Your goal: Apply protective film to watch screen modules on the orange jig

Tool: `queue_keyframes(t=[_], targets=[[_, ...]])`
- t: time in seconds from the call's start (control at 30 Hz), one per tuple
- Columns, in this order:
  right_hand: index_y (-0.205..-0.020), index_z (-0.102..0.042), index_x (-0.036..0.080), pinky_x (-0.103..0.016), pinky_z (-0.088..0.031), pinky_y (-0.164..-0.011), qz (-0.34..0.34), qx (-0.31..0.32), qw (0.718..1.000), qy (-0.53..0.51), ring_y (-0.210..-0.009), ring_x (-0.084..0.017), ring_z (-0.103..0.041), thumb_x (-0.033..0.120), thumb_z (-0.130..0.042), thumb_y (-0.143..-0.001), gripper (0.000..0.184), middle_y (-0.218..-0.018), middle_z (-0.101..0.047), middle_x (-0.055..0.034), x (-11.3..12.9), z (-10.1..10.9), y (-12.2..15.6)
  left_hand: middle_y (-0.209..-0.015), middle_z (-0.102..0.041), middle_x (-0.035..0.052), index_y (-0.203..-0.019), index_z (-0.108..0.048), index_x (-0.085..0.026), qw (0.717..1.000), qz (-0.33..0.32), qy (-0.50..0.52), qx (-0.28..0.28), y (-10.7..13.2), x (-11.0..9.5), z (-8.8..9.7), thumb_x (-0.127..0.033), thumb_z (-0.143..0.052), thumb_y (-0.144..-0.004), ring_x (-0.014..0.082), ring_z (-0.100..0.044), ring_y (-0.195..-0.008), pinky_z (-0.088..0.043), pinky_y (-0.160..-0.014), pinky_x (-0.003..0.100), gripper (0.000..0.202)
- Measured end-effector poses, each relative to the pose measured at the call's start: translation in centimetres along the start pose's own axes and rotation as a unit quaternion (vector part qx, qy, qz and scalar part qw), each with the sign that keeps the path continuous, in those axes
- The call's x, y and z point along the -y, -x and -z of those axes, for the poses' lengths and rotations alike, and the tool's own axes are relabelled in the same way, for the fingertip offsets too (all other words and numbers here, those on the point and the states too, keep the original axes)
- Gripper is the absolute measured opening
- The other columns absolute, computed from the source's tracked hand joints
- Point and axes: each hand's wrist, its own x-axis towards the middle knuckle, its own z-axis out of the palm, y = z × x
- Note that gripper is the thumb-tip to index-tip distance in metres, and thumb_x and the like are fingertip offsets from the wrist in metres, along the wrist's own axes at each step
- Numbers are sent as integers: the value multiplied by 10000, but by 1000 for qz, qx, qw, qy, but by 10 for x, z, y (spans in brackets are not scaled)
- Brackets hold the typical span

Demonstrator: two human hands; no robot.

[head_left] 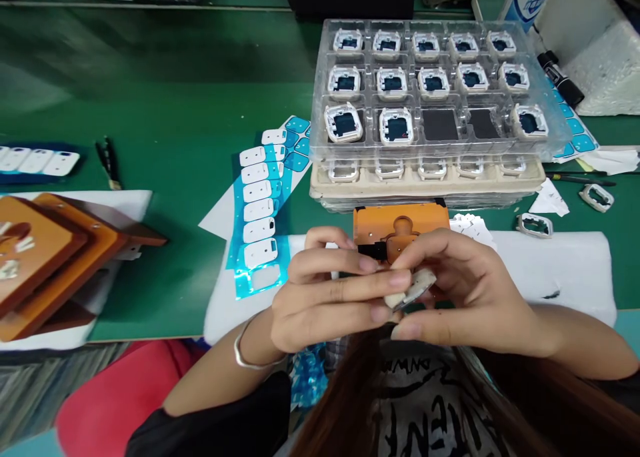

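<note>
Between my two hands is a small white watch case (423, 285), tilted, with a thin dark edge along its lower side. My left hand (325, 293) wraps its fingers over the case from the left and hides much of it. From the right, the thumb and fingers of my right hand (465, 290) pinch the same case. Just beyond the hands lies an orange fixture (403, 220) with a round recess and a black part. To the left of my hands, white adhesive pieces (259, 191) sit in a column on a blue film strip.
A clear tray (367, 147) of white watch frames is stacked on more trays at the back right. Two loose frames, one here (535, 225), lie at right. A larger orange fixture (75, 243) stands at left. Tweezers (107, 163) and a black marker (563, 80) lie farther back.
</note>
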Motion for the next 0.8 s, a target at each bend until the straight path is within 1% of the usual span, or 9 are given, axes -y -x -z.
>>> queue_keyframes(t=[0.03, 0.1, 0.17, 0.2, 0.33, 0.4, 0.5, 0.7, 0.8], targets=[[-1013, -623, 222, -175, -514, -554, 2, 0, 1000, -7, -712, -87, -624, 110, -813, -752, 341, -936, -684, 8, 0, 0, 0, -1042, -783, -65, -822, -581, -269, 1000, 6, -9, -11, 1, 0, -1, -312, -663, -944, 119, -620, -1020, -547, -857, 299, 153], [-1067, -619, 231, -160, -553, -573, 3, -1, 1000, -27, -766, -91, -662, 104, -737, -833, 291, -974, -685, 0, 0, 1, 0, -1045, -786, -38, -880, -585, -282, 999, 24, -23, -26, 0, 0, -3, -484, -730, -865, 145, -633, -978, -564, -799, 306, 249], [-1087, -623, 237, -145, -574, -578, -4, -3, 999, -46, -746, -79, -670, 122, -682, -892, 234, -933, -674, 15, 0, 2, -1, -1001, -792, -10, -921, -582, -283, 998, 50, -24, -18, -2, -2, -5, -608, -701, -833, 166, -640, -930, -574, -751, 312, 357], [-1090, -626, 240, -142, -582, -581, -12, -3, 999, -53, -725, -73, -668, 138, -674, -905, 217, -902, -666, 25, 0, 2, -2, -981, -793, 5, -945, -585, -278, 998, 60, -24, -17, -4, -3, -5, -630, -672, -844, 174, -641, -914, -575, -741, 315, 377], [-1098, -627, 246, -148, -595, -592, -36, -5, 997, -61, -700, -77, -678, 208, -682, -922, 187, -850, -658, 38, -2, 2, -4, -964, -788, 68, -1004, -612, -226, 997, 64, -33, -28, -6, -4, -6, -634, -594, -896, 192, -638, -900, -561, -739, 328, 422], [-1097, -625, 249, -143, -592, -596, -45, -4, 997, -61, -691, -71, -679, 217, -683, -924, 185, -856, -665, 40, -2, 2, -4, -961, -787, 80, -1004, -622, -207, 997, 59, -38, -28, -6, -4, -6, -631, -593, -897, 194, -636, -893, -554, -729, 326, 438], [-1097, -627, 261, -129, -588, -622, -48, 1, 997, -66, -697, -50, -676, 193, -673, -931, 185, -885, -678, 50, -3, 2, -4, -965, -788, 77, -1004, -633, -199, 997, 55, -40, -23, -6, -3, -6, -639, -609, -881, 191, -633, -884, -553, -718, 321, 458], [-1080, -644, 269, -118, -584, -637, -34, 3, 998, -54, -711, -36, -674, 158, -668, -932, 187, -932, -704, 55, -3, 1, -4, -942, -784, 43, -961, -641, -232, 997, 40, -46, -41, -6, -2, -5, -660, -637, -849, 188, -628, -842, -559, -673, 320, 442], [-1071, -655, 271, -109, -584, -644, -27, 0, 998, -49, -736, -34, -683, 128, -665, -926, 203, -955, -714, 52, -2, 1, -5, -940, -782, 36, -937, -638, -232, 998, 33, -45, -34, -7, -2, -5, -644, -664, -837, 183, -629, -843, -561, -673, 316, 425]])
